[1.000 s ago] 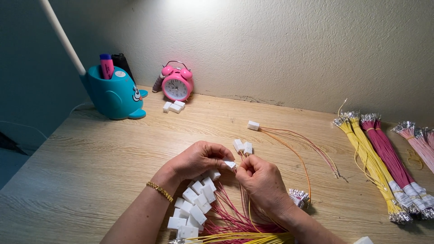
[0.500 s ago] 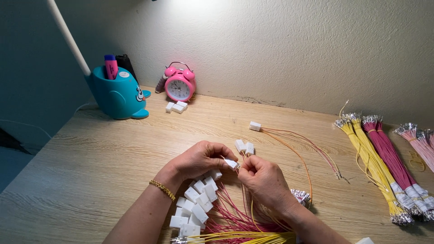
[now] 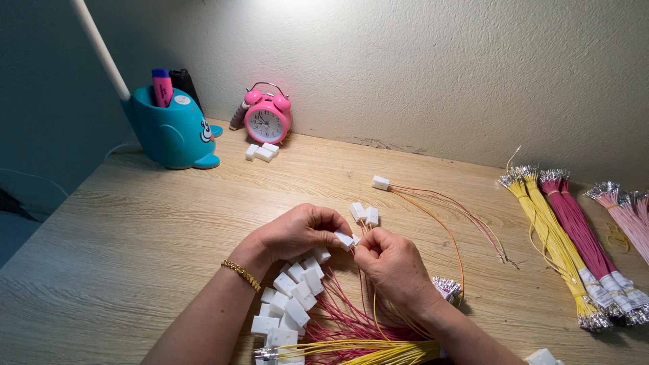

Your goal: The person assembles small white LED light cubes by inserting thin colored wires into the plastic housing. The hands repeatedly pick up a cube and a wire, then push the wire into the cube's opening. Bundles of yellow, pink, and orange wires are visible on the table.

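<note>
My left hand [image 3: 297,233] pinches a small white plastic connector [image 3: 344,239] over the wooden table [image 3: 135,236]. Touching it from the right, my right hand [image 3: 392,265] grips a thin yellow wire [image 3: 375,312] at the connector's side. Under my hands lie several white connectors [image 3: 291,301] fitted with pink wires [image 3: 351,321], and loose yellow wires [image 3: 365,351] near the front edge. Two more white connectors [image 3: 365,214] sit just beyond my fingers. A finished connector with orange and pink leads [image 3: 380,182] lies farther back.
A teal pen holder [image 3: 172,128] with a lamp arm stands at the back left. Beside it are a pink alarm clock [image 3: 268,122] and two white connectors [image 3: 262,152]. Bundles of yellow wires [image 3: 551,236], magenta wires [image 3: 585,233] and pale pink wires [image 3: 625,213] lie at the right.
My hands stay together over the pile, with only small finger shifts on the connector and wire. The view has drifted slightly.
</note>
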